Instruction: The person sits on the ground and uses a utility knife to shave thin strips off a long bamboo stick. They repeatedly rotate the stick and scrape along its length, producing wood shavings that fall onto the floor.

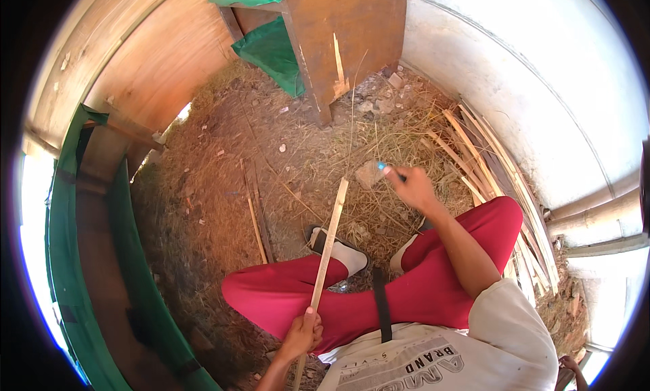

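A long, pale strip of split bamboo or wood (328, 250) slants upward from my left hand (303, 334), whose fingers are wrapped round its lower part. The strip passes over my left knee, and its notched upper end stands above the ground. To the right of that end, my right hand (410, 188) is closed on a small tool (402, 178) with a blue tip and a dark part; its kind is mostly hidden by the fingers. The tool is apart from the strip. Beneath the right hand lies a flat stone or block (369, 175).
Several long strips (474, 153) are piled along the pale wall at right. Loose sticks (257, 228) and straw litter the earth floor. A brown wooden cabinet (352, 39) with green cloth stands ahead; a green-edged shelf (101, 255) runs along the left.
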`<control>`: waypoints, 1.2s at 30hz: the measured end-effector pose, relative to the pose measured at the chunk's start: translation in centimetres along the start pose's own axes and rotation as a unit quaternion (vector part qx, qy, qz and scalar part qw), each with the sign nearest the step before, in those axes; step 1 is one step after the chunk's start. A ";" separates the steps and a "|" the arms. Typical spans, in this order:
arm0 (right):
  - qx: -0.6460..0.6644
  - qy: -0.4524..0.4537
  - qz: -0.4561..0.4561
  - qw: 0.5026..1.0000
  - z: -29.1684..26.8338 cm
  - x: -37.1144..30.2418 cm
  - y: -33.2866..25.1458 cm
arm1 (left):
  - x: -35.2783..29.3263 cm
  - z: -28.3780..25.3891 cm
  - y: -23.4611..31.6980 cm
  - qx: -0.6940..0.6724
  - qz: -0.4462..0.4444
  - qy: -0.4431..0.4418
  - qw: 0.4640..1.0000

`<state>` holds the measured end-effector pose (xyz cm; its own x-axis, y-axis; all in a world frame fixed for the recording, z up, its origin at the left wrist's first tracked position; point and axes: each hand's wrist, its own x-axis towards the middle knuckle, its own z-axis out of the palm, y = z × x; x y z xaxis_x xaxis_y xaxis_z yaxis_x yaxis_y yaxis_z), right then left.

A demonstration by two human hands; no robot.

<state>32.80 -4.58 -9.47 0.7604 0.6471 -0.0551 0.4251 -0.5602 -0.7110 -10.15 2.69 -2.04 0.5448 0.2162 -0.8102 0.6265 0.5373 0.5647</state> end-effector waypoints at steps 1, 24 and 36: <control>0.016 -0.015 -0.028 0.999 0.4 -0.7 -0.7 | 0.9 0.0 0.1 0.002 0.004 0.000 1.000; -0.059 0.083 -0.164 0.981 2.0 -2.7 -0.7 | 1.2 5.6 1.4 0.340 0.127 0.176 0.915; 0.058 0.036 -0.085 0.994 0.1 -2.8 -2.2 | 2.0 2.6 -2.0 0.207 0.138 0.141 0.958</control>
<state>29.71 -5.13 -7.81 0.7172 0.6863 0.1210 0.4952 -0.3798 -0.7813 -8.92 -0.07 -4.41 0.5866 0.5465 -0.5977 0.6791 0.0702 0.7307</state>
